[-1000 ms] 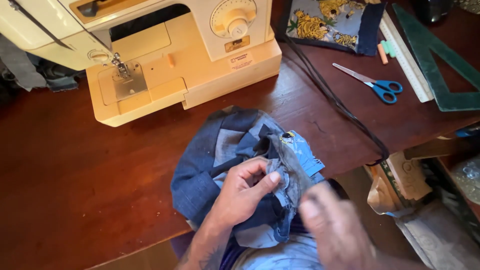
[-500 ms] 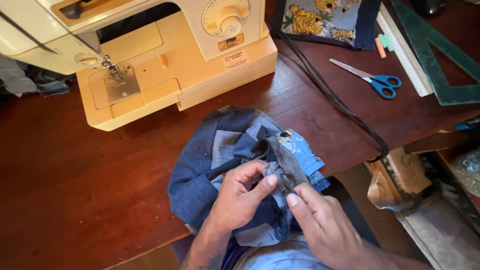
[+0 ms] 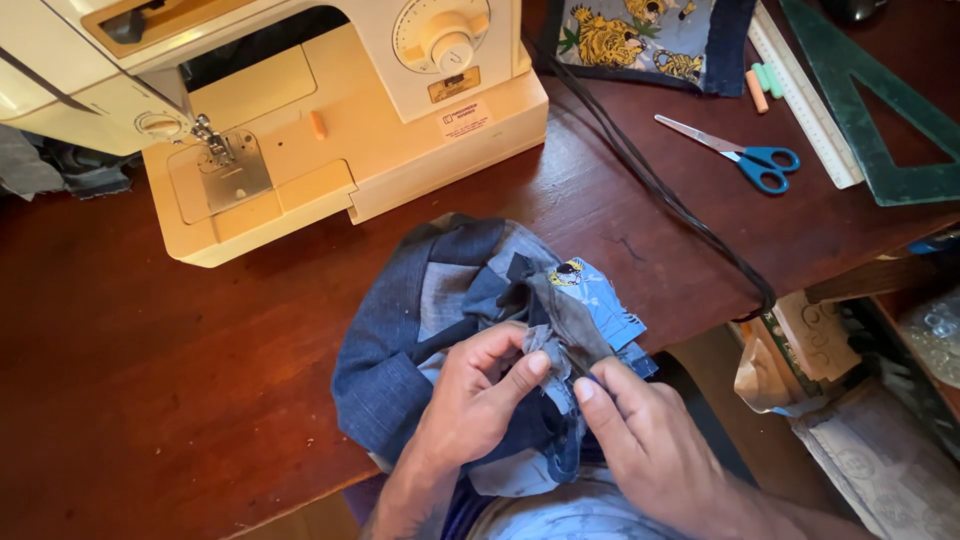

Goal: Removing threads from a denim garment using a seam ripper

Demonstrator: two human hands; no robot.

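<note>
Patchwork bundle of blue denim and grey cloth point(image 3: 450, 300): woven fabric, matt, soft, with frayed edges.
Dark red-brown wooden table point(image 3: 150, 400): smooth, a little glossy, with small scratches.
Cream plastic sewing machine point(image 3: 380, 130): hard shell, smooth, slightly yellowed, half-glossy.
Small grey needle plate point(image 3: 232, 172): bare metal, brushed shine.
Blue-handled scissors point(image 3: 735, 153): plastic handles, polished metal blades.
Black cable point(image 3: 660, 190): rubbery cover, matt.
Dark green triangle ruler point(image 3: 880, 110): plastic, dull and worn.
Printed cloth piece with yellow animals point(image 3: 640, 40): cotton-like fabric, matt.
</note>
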